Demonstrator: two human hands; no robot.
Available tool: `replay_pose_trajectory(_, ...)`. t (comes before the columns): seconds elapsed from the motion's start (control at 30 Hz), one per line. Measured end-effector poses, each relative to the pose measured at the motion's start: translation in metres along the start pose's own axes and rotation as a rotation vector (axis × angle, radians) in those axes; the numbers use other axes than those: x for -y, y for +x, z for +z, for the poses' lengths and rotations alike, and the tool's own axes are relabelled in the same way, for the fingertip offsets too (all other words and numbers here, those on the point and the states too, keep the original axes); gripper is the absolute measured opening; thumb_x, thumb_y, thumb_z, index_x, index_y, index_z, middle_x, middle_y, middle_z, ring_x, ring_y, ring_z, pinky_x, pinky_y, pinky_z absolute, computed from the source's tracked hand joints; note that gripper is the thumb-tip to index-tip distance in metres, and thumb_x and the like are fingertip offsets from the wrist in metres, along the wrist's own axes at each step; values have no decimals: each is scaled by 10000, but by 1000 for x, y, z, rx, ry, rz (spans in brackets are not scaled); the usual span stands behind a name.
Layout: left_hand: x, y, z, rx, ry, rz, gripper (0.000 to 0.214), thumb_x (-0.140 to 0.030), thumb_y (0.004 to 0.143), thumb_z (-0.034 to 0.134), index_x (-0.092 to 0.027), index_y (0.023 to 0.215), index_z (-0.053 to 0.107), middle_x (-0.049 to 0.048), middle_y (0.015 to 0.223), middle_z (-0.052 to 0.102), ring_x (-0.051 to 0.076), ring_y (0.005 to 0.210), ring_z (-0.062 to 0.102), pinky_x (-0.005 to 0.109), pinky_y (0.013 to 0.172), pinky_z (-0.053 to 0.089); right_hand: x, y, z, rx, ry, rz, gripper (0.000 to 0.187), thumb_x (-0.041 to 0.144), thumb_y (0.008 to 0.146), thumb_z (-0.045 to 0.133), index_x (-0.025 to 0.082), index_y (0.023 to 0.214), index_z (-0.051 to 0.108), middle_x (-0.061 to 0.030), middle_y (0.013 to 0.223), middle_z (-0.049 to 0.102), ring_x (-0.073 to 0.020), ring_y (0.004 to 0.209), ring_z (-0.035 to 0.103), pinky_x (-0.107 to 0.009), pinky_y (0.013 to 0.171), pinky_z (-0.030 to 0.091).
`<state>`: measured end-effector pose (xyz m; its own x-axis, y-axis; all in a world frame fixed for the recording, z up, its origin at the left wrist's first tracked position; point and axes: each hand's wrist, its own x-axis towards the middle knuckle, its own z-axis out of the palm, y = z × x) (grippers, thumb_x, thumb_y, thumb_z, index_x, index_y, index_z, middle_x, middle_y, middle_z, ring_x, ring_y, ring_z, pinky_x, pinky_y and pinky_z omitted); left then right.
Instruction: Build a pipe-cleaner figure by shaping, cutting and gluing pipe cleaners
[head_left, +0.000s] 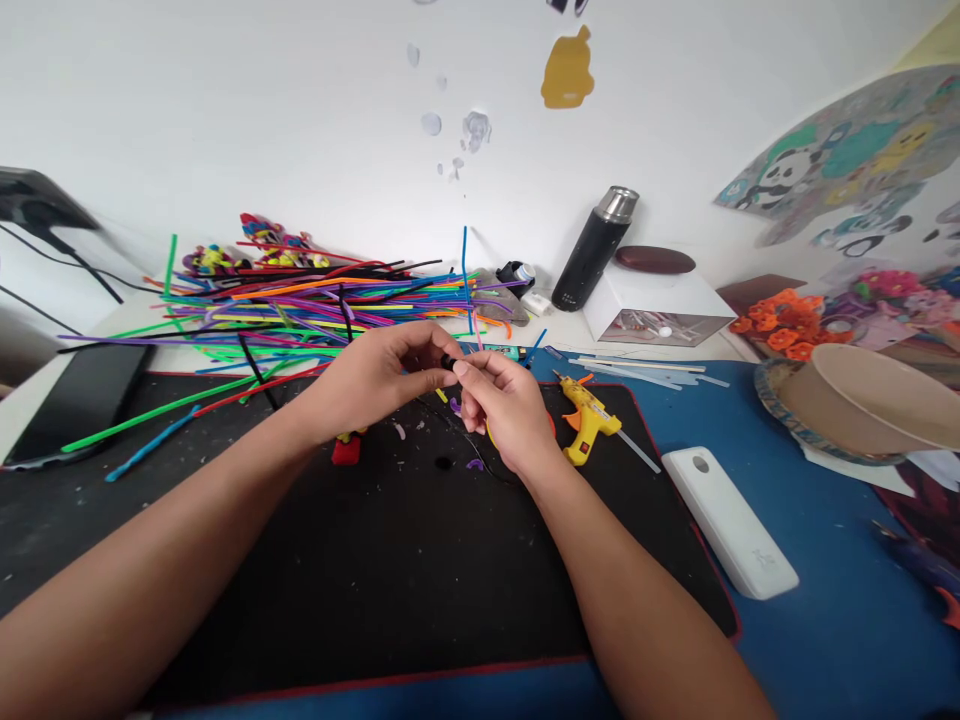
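Note:
Above the black mat [375, 580], my two hands meet fingertip to fingertip. A short black piece of pipe cleaner [448, 362], mostly covered by fingers, is pinched between them. Thumb and forefinger of my left hand [375, 370] close on its left end. My right hand [510, 405] grips the other end, its remaining fingers curled. Partly behind my left wrist sits a small red piece [346, 450]. Purple scraps [475, 464] lie below the hands, and a thin black cord runs near them. Right of my right hand rests a yellow glue gun [591, 420] with a glue stick in its back.
Many coloured pipe cleaners [360, 300] are heaped along the back. A phone [82, 400] lies left. Behind stand a black thermos [596, 250] and a white box [660, 300]. Glue sticks [645, 370], a white power bank [731, 520] and a beige bowl [885, 400] are at right.

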<state>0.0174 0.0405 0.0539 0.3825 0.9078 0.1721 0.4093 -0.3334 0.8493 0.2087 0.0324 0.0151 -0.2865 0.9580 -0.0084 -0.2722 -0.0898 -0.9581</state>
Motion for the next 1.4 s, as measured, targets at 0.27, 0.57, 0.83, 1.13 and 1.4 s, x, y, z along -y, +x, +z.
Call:
replay_pose_trajectory(0.27, 4, -1, -4, -60, 72, 10, 296, -460, 915, 779, -199, 1048, 736, 19, 862, 741, 181, 770, 681, 277, 702, 513, 1, 0, -1, 30, 8, 16, 319, 516, 874, 782, 215, 901, 679, 75, 514, 577, -92, 392, 483, -221, 390, 306)
replay_pose_trajectory(0.57, 1, 0, -4, -69, 96, 47, 245, -436, 918, 769, -204, 996, 754, 13, 868, 746, 166, 758, 665, 263, 702, 515, -1, 0, -1, 28, 23, 21, 347, 548, 883, 781, 213, 906, 689, 73, 516, 571, -94, 400, 480, -227, 392, 298)
replay_pose_trajectory(0.83, -3, -1, -4, -87, 117, 41, 243, -447, 908, 763, -210, 960, 767, 24, 865, 755, 170, 741, 659, 266, 693, 517, -1, 0, -1, 14, 29, 24, 372, 577, 864, 800, 221, 894, 696, 75, 512, 564, -98, 405, 474, -230, 395, 301)
replay_pose_trajectory(1.13, -2, -1, -4, -84, 129, 87, 229, -414, 920, 753, -202, 1002, 783, 38, 911, 785, 179, 774, 694, 263, 736, 538, 1, 0, 0, 11, 21, 11, 328, 534, 862, 792, 218, 879, 702, 77, 482, 546, -101, 400, 468, -226, 392, 295)
replay_pose_trajectory(1.4, -4, -2, -3, -87, 158, 132, 206, -399, 936, 739, -203, 978, 785, 47, 916, 794, 193, 794, 724, 265, 729, 532, -1, 0, -2, 12, -16, 6, 354, 560, 869, 788, 219, 876, 695, 77, 491, 544, -103, 412, 492, -228, 404, 297)
